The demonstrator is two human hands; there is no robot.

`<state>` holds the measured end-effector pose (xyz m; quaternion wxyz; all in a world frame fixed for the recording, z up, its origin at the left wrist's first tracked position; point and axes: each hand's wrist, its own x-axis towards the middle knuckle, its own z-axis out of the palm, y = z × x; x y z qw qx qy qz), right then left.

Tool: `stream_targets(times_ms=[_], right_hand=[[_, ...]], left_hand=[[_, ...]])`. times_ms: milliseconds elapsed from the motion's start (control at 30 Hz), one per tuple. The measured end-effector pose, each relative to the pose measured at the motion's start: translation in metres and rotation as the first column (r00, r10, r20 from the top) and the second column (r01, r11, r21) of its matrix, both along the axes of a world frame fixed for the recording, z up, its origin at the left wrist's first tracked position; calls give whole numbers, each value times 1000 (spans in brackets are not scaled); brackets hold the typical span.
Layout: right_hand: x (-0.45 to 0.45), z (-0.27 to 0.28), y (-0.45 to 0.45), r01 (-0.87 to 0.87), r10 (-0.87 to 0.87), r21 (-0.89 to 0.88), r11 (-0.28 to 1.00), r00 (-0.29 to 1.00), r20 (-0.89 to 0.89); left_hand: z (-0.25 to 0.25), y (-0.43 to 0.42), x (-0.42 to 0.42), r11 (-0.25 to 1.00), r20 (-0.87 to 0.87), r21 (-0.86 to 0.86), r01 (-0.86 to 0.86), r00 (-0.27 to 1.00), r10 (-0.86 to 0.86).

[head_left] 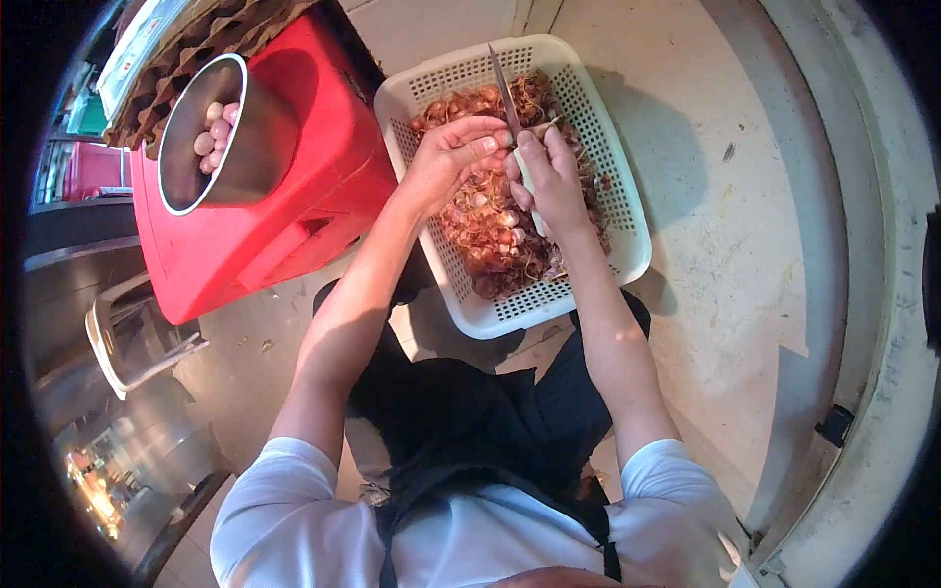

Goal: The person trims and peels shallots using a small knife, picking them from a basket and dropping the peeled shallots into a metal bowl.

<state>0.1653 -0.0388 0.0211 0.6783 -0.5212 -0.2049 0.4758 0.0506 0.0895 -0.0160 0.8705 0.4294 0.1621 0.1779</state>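
My right hand (551,184) is wrapped round the pale handle of a knife (504,86), its blade pointing up and away from me. Close against it, my left hand (453,162) has thumb and fingertips pinched together; whatever lies between them is too small or hidden to name. Both hands hover over a white perforated plastic basket (639,230). Inside it is a heap of what look like shallots (485,235), with loose reddish-brown skins and stringy roots.
Left of the basket stands a red plastic container (333,157). On it rests a metal bowl (263,147) with several pinkish peeled bulbs (221,127), beside stacked brown egg trays (186,73). A pale stool or chair (108,343) is further left; a wall edge (823,196) runs along the right.
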Motion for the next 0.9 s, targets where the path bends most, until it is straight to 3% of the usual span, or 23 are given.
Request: stream_targets(times_ms=[233,333,433,533,633,900], right_hand=[[0,-2,-1,35,-36,-16,999,993,-116],[-2,-15,4,62,-53,-47,997,983,175],[-10,-25,9,138,-104,-23,990,837,537],[-10,-17,6,48,-36,-46,998,974,225],[-9,-8,4,37,-30,-77,996,996,89],[-4,-6,4,79,-78,-49,996,997,22]], left_hand=[[-2,2,-1,994,-21,-91,64,998,-66],[-2,-4,3,997,-93,-72,12,995,-19],[1,-8,7,1000,-171,16,-1,985,3],[0,-9,5,995,-212,101,-16,977,37],[4,-7,3,996,-170,85,-28,985,43],[3,-5,1,999,-99,-5,-47,994,46]])
